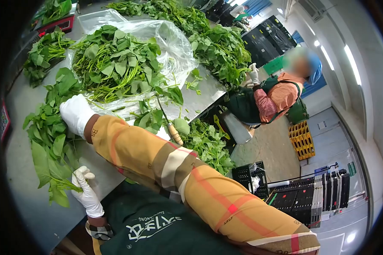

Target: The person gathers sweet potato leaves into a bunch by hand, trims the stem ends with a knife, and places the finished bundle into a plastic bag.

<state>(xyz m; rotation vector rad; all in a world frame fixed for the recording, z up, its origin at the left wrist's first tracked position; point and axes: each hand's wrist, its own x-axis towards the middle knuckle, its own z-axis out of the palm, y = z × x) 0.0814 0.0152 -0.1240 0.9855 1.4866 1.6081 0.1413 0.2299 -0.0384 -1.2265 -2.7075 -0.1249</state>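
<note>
My left hand (pixel 87 193), in a white glove, pinches the stems of a few leafy green sprigs (pixel 57 180) low on the left. Above it, my right hand (pixel 77 114), also gloved, is curled over a bunch of leafy greens (pixel 47 123) on the metal table (pixel 25 204); its fingertips are partly hidden. Just beyond the right hand, a big heap of greens (pixel 115 63) with the stems showing lies on clear plastic wrapping (pixel 174 46). A knife with a wooden handle (pixel 175 134) rests right of that heap, its thin blade pointing up the view.
More greens (pixel 221 51) line the table's far side, and others (pixel 206 146) lie below its right edge. A red scale (pixel 57 26) stands at top left. A co-worker (pixel 272 100) with gloved hands handles greens opposite. Yellow crates (pixel 302 140) and black crates (pixel 295 199) stand at right.
</note>
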